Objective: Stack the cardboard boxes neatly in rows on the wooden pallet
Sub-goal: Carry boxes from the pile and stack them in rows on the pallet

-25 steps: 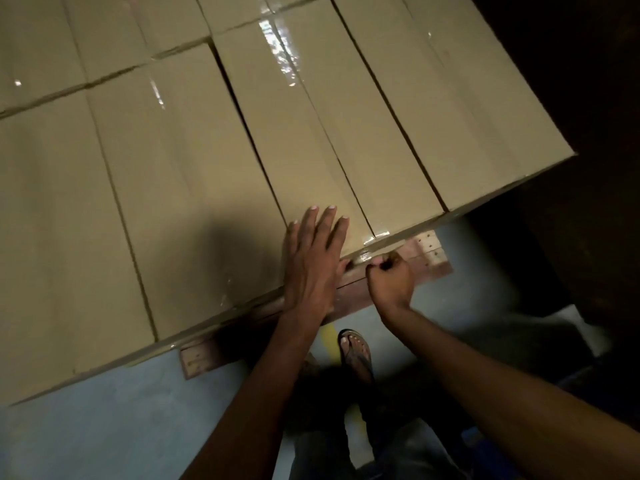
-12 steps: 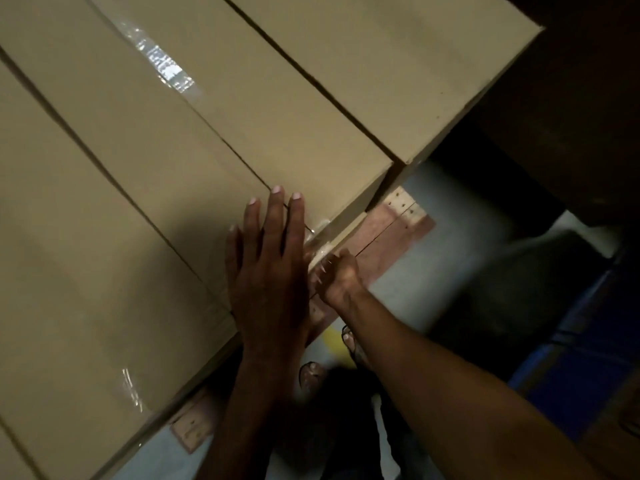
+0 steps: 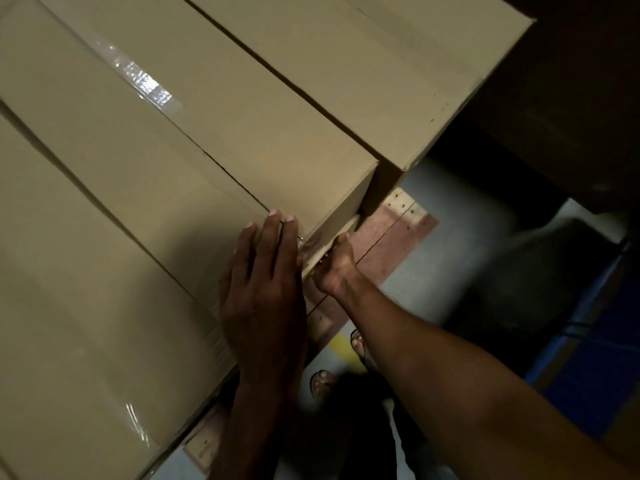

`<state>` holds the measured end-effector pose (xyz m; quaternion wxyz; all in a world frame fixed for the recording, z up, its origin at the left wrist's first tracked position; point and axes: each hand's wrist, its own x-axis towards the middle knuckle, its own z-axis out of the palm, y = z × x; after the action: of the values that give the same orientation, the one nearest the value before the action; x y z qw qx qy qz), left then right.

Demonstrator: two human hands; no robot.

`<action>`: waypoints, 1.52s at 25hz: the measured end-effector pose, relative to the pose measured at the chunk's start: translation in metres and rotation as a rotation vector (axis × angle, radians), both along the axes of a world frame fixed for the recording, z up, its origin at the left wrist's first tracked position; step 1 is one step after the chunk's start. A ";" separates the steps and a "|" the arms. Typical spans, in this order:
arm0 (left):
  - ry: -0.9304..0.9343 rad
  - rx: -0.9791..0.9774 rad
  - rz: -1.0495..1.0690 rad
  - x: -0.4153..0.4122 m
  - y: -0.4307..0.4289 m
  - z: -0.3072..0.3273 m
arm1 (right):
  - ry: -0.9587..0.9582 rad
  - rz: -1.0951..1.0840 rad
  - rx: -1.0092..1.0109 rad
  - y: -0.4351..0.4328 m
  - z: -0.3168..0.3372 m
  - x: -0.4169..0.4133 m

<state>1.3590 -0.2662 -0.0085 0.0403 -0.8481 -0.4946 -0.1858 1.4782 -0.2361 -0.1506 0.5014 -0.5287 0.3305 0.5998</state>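
Note:
Tan taped cardboard boxes lie side by side in a row on a reddish wooden pallet (image 3: 398, 233). My left hand (image 3: 263, 299) rests flat, fingers straight, on top of the middle box (image 3: 242, 140) at its near edge. My right hand (image 3: 334, 268) is curled at the lower edge of that box's near face, just above the pallet board; its fingertips are hidden under the edge. A neighbouring box (image 3: 363, 64) sits to the right and another (image 3: 69, 271) to the left.
My sandalled feet (image 3: 322, 382) stand on the grey floor (image 3: 433, 271) close to the pallet, beside a yellow floor mark (image 3: 341, 348). A dark bulky shape (image 3: 540, 282) and something blue (image 3: 595, 368) lie to the right. The surroundings are dim.
The view has swung closer and tilted over the boxes. Both hands stay at the same box's near edge, the left flat on top, the right curled at the front.

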 end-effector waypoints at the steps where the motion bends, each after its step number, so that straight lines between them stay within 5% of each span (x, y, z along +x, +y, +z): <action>1: -0.006 -0.014 -0.005 0.000 -0.001 0.002 | -0.005 0.010 -0.029 -0.003 0.001 0.002; 8: -0.133 -0.284 -0.069 0.064 0.027 0.052 | -0.238 -0.055 -0.073 -0.029 0.031 0.085; 14: 0.342 -0.241 -0.232 0.161 0.075 0.040 | -0.282 -0.090 -0.183 -0.003 -0.013 0.179; 20: 0.107 -0.176 -0.178 0.154 0.077 0.008 | -0.122 0.075 0.034 0.033 0.006 0.178; 26: 0.081 -0.228 -0.136 0.159 0.072 0.011 | -0.016 0.151 0.109 0.033 0.022 0.198; 32: 0.063 -0.271 -0.181 0.151 0.078 0.015 | -0.404 0.094 0.059 0.038 0.057 0.248; 38: 0.009 -0.353 -0.218 0.146 0.080 0.014 | -0.407 0.094 0.151 0.056 0.058 0.269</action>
<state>1.5053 -0.1860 0.0056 -0.1270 -0.8913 -0.4246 -0.0956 1.7468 -0.1805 -0.0929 0.5675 -0.6148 0.1516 0.5263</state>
